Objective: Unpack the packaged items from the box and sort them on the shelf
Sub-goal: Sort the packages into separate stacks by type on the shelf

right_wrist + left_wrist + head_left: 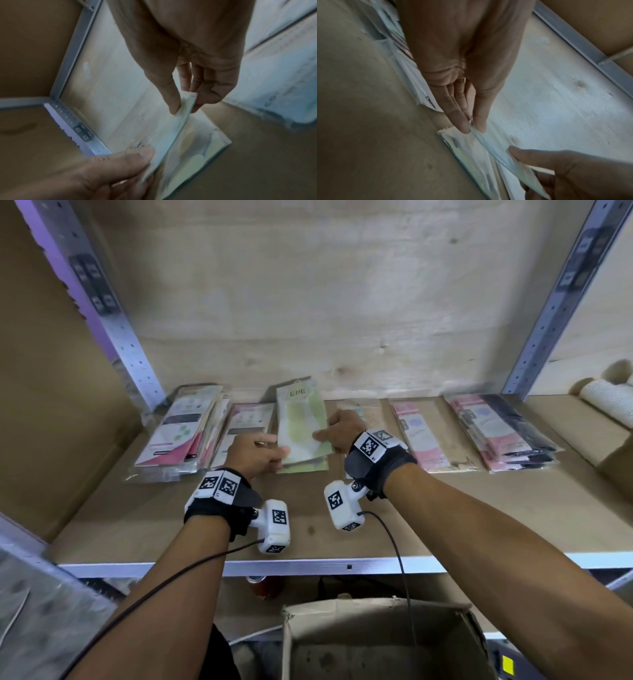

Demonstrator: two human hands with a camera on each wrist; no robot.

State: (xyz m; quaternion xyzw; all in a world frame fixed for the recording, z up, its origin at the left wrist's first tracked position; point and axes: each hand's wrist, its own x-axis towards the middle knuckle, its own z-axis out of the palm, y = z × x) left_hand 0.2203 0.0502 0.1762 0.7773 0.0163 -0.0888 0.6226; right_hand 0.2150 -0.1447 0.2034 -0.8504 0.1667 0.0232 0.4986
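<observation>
A light green packet [299, 419] marked "ENE" is held tilted over the middle of the wooden shelf [308, 508]. My left hand [279, 455] pinches its near left corner between thumb and fingers [464, 125]. On the right edge, my right hand [323, 433] pinches it with the thumb [173, 104] on top. Beneath it another green packet [305, 466] lies flat on the shelf, also visible under the held packet [197, 146] in the right wrist view. The open cardboard box [376, 642] stands below the shelf; its contents are not visible.
Stacks of packets line the shelf: two at the left [185, 433] [246, 419], a beige one [371, 409] behind my right hand, pink ones [418, 436] and a dark and pink stack [503, 429] at the right. Metal uprights [113, 320] [555, 302] flank the bay. A white roll [606, 402] lies far right.
</observation>
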